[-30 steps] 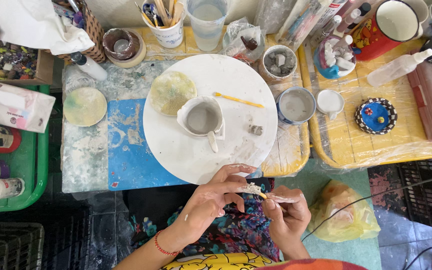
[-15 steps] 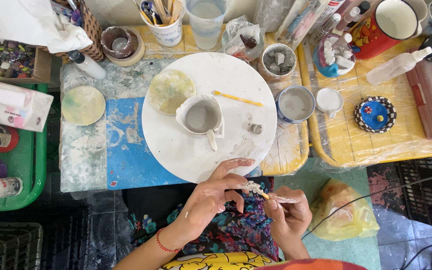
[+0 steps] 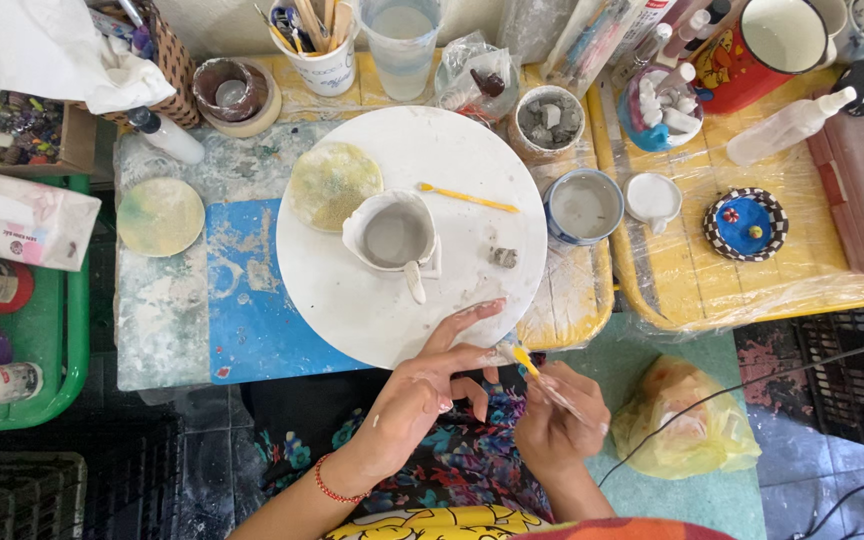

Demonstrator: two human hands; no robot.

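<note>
My left hand (image 3: 430, 388), smeared with pale clay, pinches a small clay piece (image 3: 499, 353) at the near edge of the white round board (image 3: 352, 300), with its index finger stretched over the rim. My right hand (image 3: 559, 420) holds a thin yellow-tipped tool (image 3: 525, 363) whose tip touches that piece. A grey unfired clay mug (image 3: 397, 236) stands in the board's middle, handle toward me. A yellow stick tool (image 3: 467, 197) and a small clay lump (image 3: 504, 257) also lie on the board.
A yellowish round sponge (image 3: 332, 184) overlaps the board's left rim. Small bowls (image 3: 582, 207), a water cup (image 3: 402, 40), a brush holder (image 3: 322, 45) and a red mug (image 3: 767, 45) crowd the back. A green tray (image 3: 67, 340) of bottles sits left, a plastic bag (image 3: 687, 420) right.
Both hands have crept slightly up toward the board's edge with the clay piece and tool. My left index finger now reaches over the rim.
</note>
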